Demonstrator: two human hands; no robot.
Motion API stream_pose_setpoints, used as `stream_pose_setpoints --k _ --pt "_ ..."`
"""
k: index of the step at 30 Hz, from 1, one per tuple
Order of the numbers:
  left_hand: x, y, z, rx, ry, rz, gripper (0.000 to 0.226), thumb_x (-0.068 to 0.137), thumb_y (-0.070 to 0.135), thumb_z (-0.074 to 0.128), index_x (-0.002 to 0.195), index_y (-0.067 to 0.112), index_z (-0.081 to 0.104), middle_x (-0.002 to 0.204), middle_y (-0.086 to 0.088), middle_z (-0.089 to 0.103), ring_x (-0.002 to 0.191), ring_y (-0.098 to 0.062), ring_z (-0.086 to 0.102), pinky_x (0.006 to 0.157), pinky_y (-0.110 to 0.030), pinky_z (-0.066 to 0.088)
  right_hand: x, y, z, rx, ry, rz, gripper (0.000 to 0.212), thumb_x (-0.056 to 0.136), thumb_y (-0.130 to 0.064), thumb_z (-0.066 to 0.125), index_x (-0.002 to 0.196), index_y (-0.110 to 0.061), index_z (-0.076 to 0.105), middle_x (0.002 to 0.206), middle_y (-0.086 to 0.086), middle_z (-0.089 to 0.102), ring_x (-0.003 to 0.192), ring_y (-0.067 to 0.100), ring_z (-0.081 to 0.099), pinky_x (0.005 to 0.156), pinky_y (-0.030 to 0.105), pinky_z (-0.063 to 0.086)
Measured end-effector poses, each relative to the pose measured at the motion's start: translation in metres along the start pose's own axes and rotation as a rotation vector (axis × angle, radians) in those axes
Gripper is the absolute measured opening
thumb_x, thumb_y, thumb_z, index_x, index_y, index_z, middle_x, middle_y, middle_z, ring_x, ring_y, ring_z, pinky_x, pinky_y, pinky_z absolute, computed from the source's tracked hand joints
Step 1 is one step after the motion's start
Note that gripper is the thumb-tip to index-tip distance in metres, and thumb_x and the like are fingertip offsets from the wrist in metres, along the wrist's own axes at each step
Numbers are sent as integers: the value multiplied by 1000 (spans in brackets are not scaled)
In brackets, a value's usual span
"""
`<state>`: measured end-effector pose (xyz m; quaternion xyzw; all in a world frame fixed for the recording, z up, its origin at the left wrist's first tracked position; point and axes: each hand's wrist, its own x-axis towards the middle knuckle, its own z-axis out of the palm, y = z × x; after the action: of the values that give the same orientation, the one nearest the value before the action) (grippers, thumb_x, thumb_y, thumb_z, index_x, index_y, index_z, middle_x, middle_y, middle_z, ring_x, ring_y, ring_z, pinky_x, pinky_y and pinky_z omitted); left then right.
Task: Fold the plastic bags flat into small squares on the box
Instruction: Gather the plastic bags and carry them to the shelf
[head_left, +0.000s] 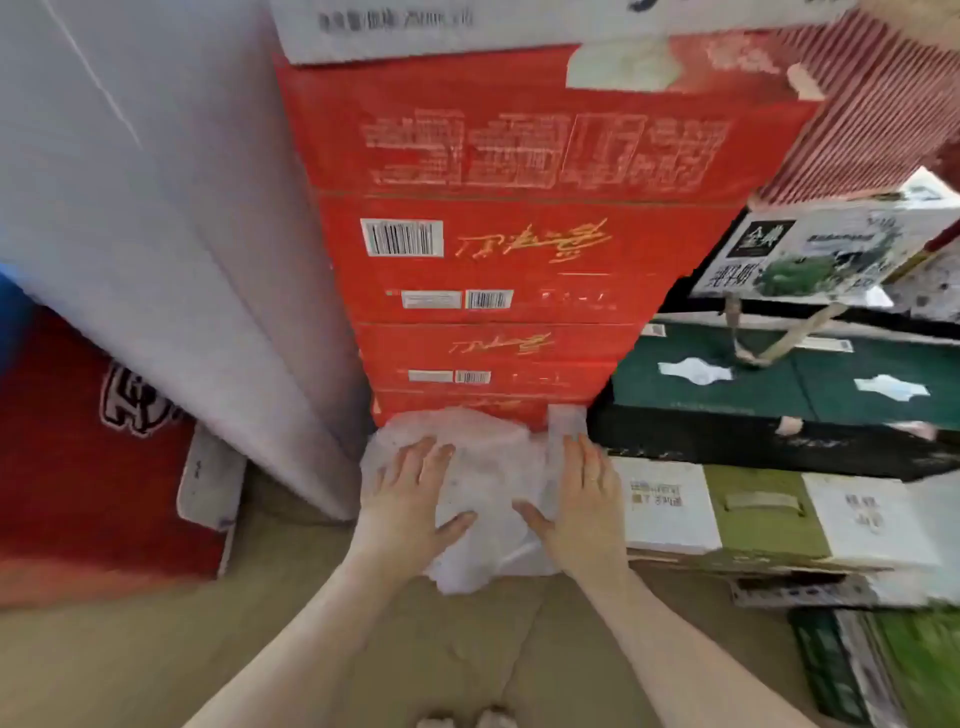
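**Bag pressed flat, folding barely begun**

Both the left hand (410, 493) and the right hand (576, 499) lay open, fingers straight, palms pressing a crumpled clear plastic bag (483, 483) spread on the tan box (156, 649). The bag sat at the far edge, against a stack of red cartons (493, 249). It appeared smoothed but not yet a small square; no finished squares were visible.

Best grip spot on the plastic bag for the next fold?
Likely the near edge of the plastic bag, pinched from the person's side. Left hand and right hand lie flat on it; the far edge butts the red boxes.
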<state>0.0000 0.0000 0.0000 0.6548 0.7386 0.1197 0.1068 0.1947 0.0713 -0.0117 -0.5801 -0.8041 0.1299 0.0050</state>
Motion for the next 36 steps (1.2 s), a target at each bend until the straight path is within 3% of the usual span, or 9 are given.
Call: stream_pose_setpoints --k 2,5,9,14,19,24,27,31,36 --pt "13 -7 23 110 -97 23 102 64 83 25 145 24 8 153 -12 18 138 -36 24 111 -49 19 16 8 18 -13 -29 12 107 67 -78 32 133 5 41 135 23 49 124 38 49 102 48 39" --pt "26 -25 60 195 -153 123 117 51 90 25 137 34 -31 147 -8 -35 137 -29 -27 111 -43 -17 33 22 44 64 -113 2 143 42 -98 7 147 -1 8 155 16 13 144 28 13 117 39 8" --pt "33 -46 100 233 -133 215 134 49 83 55 140 30 -27 152 -14 -9 140 -41 -4 113 -54 3 42 22 81 209 -266 -56 138 42 -92 37 148 -10 7 155 9 14 143 22 11 117 37 13" --pt "45 -48 115 263 32 388 143 42 66 76 146 24 -12 143 -24 30 104 -45 58 76 -48 53 45 25 120 93 -356 -196 112 50 -87 55 140 -25 32 143 -1 39 134 21 31 111 39 27" --pt "58 -41 126 397 54 525 101 56 45 75 140 27 22 112 -19 51 63 -28 57 57 -34 46 49 23 123 51 -267 -148 76 72 -61 62 132 -17 44 128 3 55 119 23 48 99 33 37" --pt "54 -53 136 458 -10 399 63 41 45 85 88 6 69 63 -6 60 65 -25 56 67 -34 28 35 34 107 132 -23 -82 53 87 -40 52 133 -18 36 117 5 61 102 29 57 78 38 48" --pt "46 -54 140 451 43 410 26 50 16 74 72 7 66 89 -10 62 91 -29 45 84 -39 31 22 43 110 -78 87 -97 74 70 -69 41 132 -28 40 137 10 44 124 31 35 98 45 29" --pt "46 -59 139 408 110 570 17 71 4 50 74 7 67 135 -10 50 129 -31 36 110 -45 11 26 48 114 101 -348 -152 122 47 -88 41 146 -28 0 157 9 -4 137 9 -27 114 37 -11" --pt "50 -71 145 331 27 391 87 57 50 75 118 1 40 112 -24 63 106 -39 59 96 -49 42 47 34 112 -71 -401 -203 132 57 -81 57 123 -33 -47 157 2 -5 143 23 -1 116 41 3"
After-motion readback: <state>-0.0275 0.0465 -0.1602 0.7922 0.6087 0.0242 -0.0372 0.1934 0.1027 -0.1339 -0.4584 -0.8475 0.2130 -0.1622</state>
